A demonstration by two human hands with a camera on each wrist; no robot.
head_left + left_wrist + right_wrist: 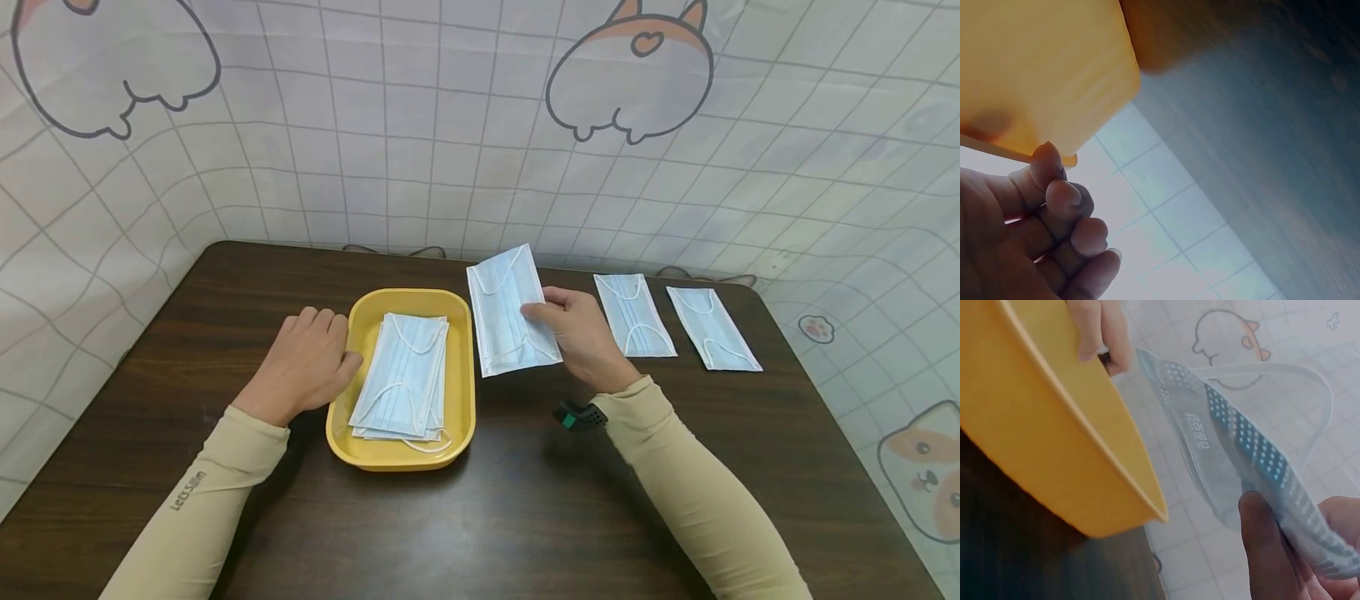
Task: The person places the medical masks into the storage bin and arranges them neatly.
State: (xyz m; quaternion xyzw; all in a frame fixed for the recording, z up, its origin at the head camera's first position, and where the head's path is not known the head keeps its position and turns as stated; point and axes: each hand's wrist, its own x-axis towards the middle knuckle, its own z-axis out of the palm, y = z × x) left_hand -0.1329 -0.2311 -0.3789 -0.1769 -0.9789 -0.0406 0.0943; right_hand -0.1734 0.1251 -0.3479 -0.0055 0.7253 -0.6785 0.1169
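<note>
My right hand (591, 340) pinches a light-blue face mask (498, 304) by its right side, thumb on the front. The mask is held up to the right of a yellow plastic tray (459, 392); in the right wrist view the mask (1222, 437) appears nearly edge-on, an ear loop hanging free. Inside the tray lies a stack of similar masks (405, 367) with white ear loops. My left hand (311, 362) holds the tray's left rim, thumb over the inner side and fingers curled outside, as the left wrist view shows beside the tray wall (1054, 69).
Two more masks lie flat to the right on the dark wooden table (525, 517): one mask (634, 315) just beyond my right hand, another mask (714, 329) farther right. A white gridded curtain (420, 150) with cartoon animals hangs behind the table.
</note>
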